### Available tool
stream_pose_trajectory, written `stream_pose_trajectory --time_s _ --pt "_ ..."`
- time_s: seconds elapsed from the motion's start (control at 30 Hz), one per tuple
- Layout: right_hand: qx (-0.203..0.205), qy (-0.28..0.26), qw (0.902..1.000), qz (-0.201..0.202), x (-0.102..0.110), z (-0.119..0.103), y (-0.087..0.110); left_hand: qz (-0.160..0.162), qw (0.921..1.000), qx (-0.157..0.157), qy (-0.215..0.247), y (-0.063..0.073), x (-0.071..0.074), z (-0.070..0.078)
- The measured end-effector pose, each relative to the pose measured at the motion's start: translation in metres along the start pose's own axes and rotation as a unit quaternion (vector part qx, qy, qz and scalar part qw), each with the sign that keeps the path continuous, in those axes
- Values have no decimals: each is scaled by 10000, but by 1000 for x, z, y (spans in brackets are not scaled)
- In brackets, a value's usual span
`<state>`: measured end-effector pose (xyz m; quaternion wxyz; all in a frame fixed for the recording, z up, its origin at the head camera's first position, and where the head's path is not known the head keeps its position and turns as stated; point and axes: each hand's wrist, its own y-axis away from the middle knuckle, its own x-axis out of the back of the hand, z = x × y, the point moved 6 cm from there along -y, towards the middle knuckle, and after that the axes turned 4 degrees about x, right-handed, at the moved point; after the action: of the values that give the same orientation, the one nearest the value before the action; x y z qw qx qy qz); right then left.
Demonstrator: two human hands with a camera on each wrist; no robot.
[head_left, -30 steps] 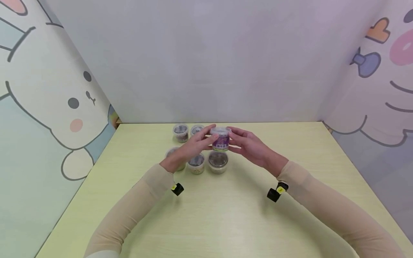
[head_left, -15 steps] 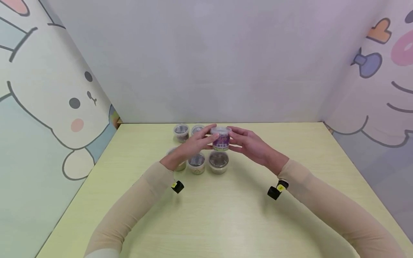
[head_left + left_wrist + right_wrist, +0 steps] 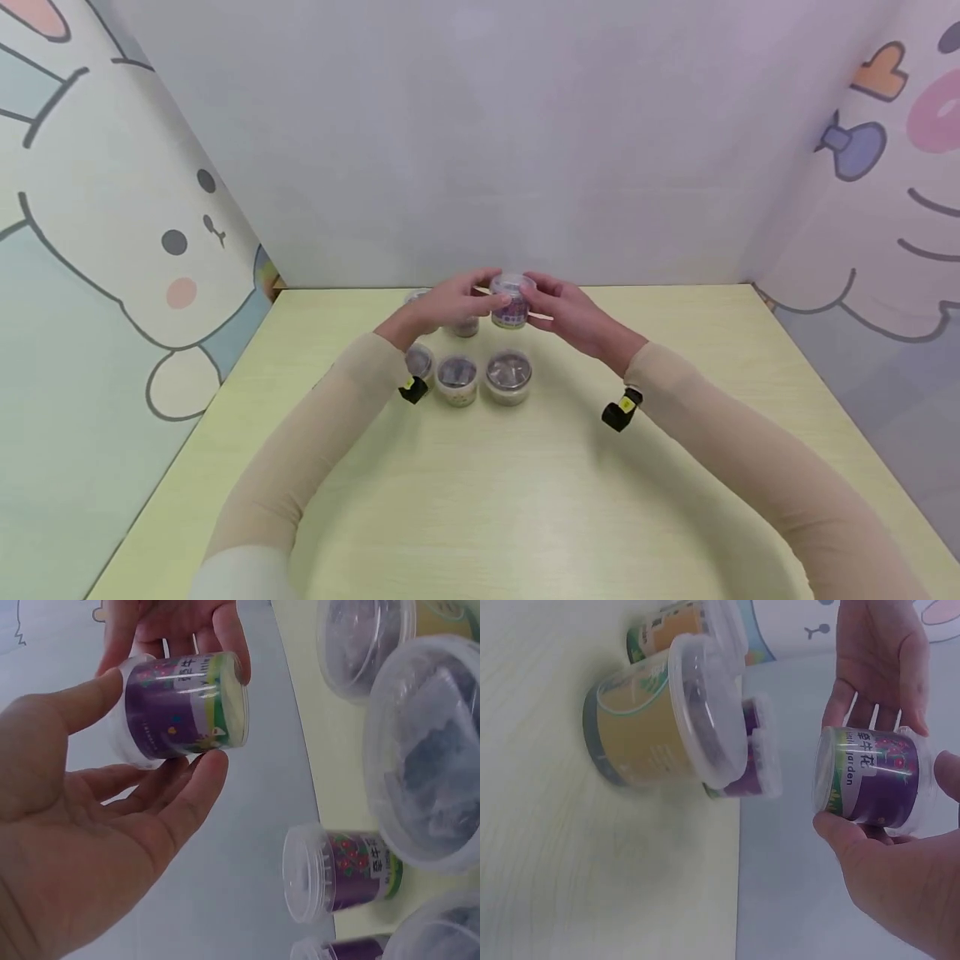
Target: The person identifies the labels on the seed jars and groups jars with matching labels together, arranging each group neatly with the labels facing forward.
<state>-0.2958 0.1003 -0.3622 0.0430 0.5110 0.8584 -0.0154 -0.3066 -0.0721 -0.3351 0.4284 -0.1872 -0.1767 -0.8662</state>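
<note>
Both hands hold a small clear plastic tub (image 3: 512, 304) with a lid and a purple flower-print label, above the back part of the table. My left hand (image 3: 450, 300) grips it from the left, thumb on the near side and fingers behind. From the right, my right hand (image 3: 573, 321) grips it likewise. The left wrist view shows the purple label (image 3: 169, 712) and green-edged base between the hands. In the right wrist view, fingers of both hands surround the same tub (image 3: 877, 776), which is clear of the table.
Three lidded tubs stand in a front row: a left one (image 3: 418, 362) partly behind the left sleeve, a middle one (image 3: 457, 379) and a wider right one (image 3: 508, 377). Behind, two purple-label tubs (image 3: 356, 870) are partly hidden by my left hand. A pale wall (image 3: 480, 167) closes the back.
Both hands have moved the tub slightly away, toward the back wall, in the last half second. Before that they held it nearly still. The other tubs have stayed put.
</note>
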Motion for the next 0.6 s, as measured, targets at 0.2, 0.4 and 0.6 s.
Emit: stream_pose_trajectory --time_s 0.2,0.4,0.6 --pt "-9 193 9998 69 7 14 -16 -91 9969 -126 -765 -17 12 -6" --pt "24 396 9991 114 12 31 -30 -103 9875 -383 -1525 -32 17 -21" --pt "-41 494 9984 262 15 49 -42 -35 9830 -314 -1807 -42 11 -34"
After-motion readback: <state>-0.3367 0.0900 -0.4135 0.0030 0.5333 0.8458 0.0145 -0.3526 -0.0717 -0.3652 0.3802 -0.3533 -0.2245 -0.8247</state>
